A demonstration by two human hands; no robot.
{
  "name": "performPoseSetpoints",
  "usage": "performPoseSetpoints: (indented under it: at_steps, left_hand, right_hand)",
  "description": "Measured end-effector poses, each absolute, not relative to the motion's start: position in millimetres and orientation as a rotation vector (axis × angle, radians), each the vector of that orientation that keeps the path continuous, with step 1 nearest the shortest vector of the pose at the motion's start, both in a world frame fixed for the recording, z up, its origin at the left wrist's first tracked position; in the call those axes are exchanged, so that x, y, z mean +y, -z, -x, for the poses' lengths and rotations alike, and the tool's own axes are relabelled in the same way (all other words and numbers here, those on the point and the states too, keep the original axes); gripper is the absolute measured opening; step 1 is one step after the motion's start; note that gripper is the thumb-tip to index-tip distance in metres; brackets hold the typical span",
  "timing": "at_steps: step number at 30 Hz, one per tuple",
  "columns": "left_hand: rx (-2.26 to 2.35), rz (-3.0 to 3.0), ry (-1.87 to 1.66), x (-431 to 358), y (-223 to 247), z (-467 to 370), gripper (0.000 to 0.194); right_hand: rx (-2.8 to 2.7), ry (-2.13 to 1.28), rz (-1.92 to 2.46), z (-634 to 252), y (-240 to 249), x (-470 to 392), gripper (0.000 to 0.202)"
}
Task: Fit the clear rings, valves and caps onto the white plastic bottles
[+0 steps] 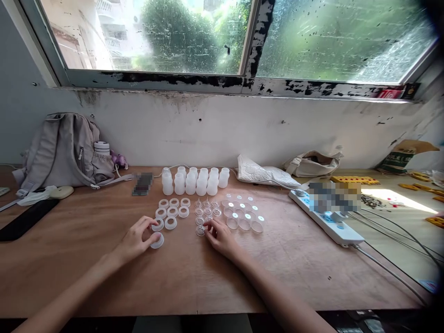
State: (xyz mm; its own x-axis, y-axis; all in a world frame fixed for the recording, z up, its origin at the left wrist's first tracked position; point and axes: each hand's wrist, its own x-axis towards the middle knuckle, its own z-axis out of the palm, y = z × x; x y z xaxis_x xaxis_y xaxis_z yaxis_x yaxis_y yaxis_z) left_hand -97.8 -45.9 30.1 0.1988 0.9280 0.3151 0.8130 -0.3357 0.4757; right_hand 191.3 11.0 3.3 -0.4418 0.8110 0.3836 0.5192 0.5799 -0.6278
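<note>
My left hand (140,237) is at the left front of a group of white rings (172,212), its thumb and fingertips apart around a ring (157,241) at the front. My right hand (219,235) reaches the front of a cluster of small clear round parts (207,212); its thumb and fingertips come together at one of them, and what they pinch is too small to make out. Clear discs (244,224), some with white centres, lie right of that hand. Behind the rings, several translucent white bottles (202,183) stand upright in rows.
A grey backpack (65,148) and a black flat case (27,219) are at the left. A phone-sized item (142,183) lies near the bottles. At the right are a power strip (328,219) with cables, a silver pouch (262,172) and a beige bag (314,164).
</note>
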Motion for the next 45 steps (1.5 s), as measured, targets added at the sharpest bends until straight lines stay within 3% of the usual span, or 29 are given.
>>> performPoseSetpoints:
  at_steps: [7, 11, 18, 24, 32, 40, 45]
  left_hand:
    - [1.716, -2.346, -0.718, -59.1, -24.6, 85.4, 0.02]
    - [1.623, -2.376, -0.862, -55.2, -27.4, 74.4, 0.014]
    - [1.379, -2.384, -1.174, -27.1, -48.1, 28.2, 0.024]
    - [1.327, -1.97, -1.246, -2.6, -45.9, -15.6, 0.029]
    - [1.075, -1.242, -1.234, 3.2, -16.6, -31.5, 0.037]
    - [1.041, -1.229, -1.184, -8.2, -16.6, -35.7, 0.033]
    - [1.036, -1.208, -1.16, -10.4, -18.8, -35.5, 0.031]
  right_hand:
    - [-2.223, -0.495, 1.102, -190.6, 5.7, 12.3, 0.021]
    - [-2.21, -0.474, 1.15, -189.5, 5.3, 12.1, 0.015]
    - [-2.105, -0.541, 1.092, -189.1, -2.5, 9.6, 0.012]
    - [-1.905, -0.69, 1.063, -191.1, -6.6, 9.8, 0.016]
    - [-1.844, -0.476, 1.051, -192.0, -5.3, 10.1, 0.013]
    - [-1.942, -0.54, 0.923, -191.3, -8.6, 2.0, 0.025]
    - [-1.879, -0.634, 0.899, -192.9, -14.8, -1.3, 0.02]
